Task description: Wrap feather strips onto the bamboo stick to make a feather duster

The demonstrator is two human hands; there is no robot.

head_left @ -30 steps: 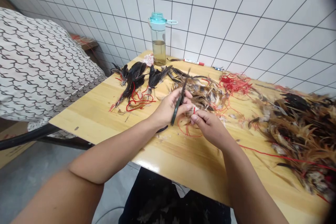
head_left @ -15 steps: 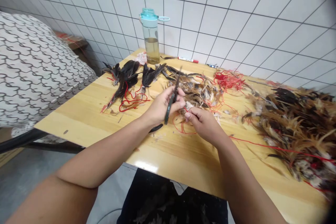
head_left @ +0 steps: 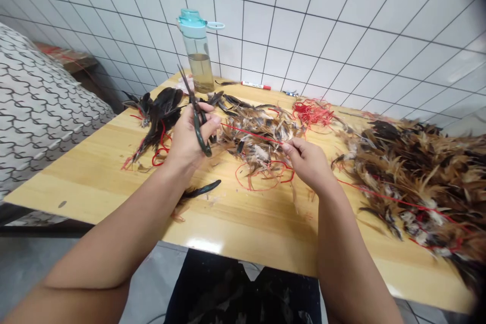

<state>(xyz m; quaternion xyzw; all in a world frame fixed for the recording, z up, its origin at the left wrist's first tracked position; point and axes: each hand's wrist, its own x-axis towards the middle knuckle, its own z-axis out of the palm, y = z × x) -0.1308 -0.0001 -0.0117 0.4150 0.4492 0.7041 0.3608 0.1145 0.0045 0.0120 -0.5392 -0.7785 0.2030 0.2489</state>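
My left hand (head_left: 193,134) is closed around a pair of scissors (head_left: 198,131) with dark green handles, the blades pointing up and away. Its thumb and finger also pinch one end of a red string (head_left: 252,134). My right hand (head_left: 306,159) pinches the same string farther along, and the length between the hands is taut. Below the string lies a loose pile of brown and black feathers (head_left: 261,136). Near the left hand, a bunch of black feathers (head_left: 161,106) rests on the table with red string around it.
A water bottle (head_left: 200,61) with a turquoise lid stands at the back by the tiled wall. Beside it lie a marker (head_left: 256,85) and a red string tangle (head_left: 312,113). A large feather heap (head_left: 421,172) covers the right side of the wooden table (head_left: 243,233).
My hands have moved apart, the left one going left with the scissors. The red string is now stretched between them. The view has shifted a little to the right.
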